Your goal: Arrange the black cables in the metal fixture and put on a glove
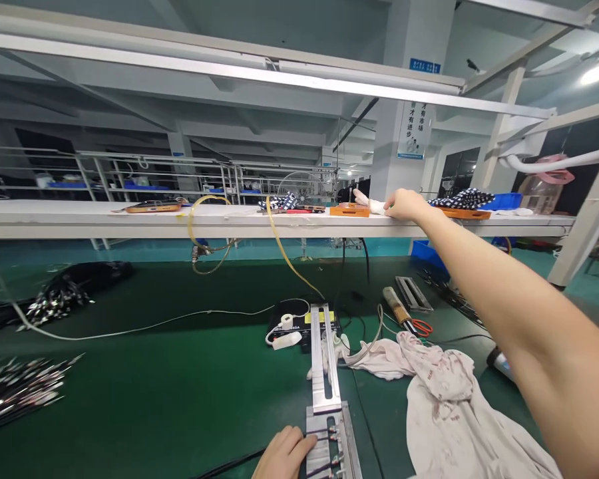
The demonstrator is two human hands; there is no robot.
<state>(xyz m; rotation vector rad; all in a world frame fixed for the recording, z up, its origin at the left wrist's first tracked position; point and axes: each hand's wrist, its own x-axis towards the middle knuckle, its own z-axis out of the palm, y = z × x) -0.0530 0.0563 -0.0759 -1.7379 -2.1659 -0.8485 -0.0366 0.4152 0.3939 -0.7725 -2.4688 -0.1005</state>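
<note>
At the bottom, my left hand (285, 454) is closed over black cables (232, 462), its thumb on the edge of a slotted metal fixture (347, 439). Cable ends with small metal fittings lie across this fixture. A longer slotted metal rail (318, 372) extends from its far end. My right hand (404, 204) is stretched up to the white shelf (249, 229), its fingers closed on a soft white thing (377, 207), perhaps a glove or cloth; the fingertips are partly hidden. Just left of it sits an orange tray (349, 210).
A black box (284, 316) with a white plug stands behind the rail. Pale crumpled cloth (449, 392), a brush (395, 305) and red-handled scissors (422, 326) lie to the right. Cable bundles (24, 392) lie at left. A yellow hose (282, 249) hangs from the shelf.
</note>
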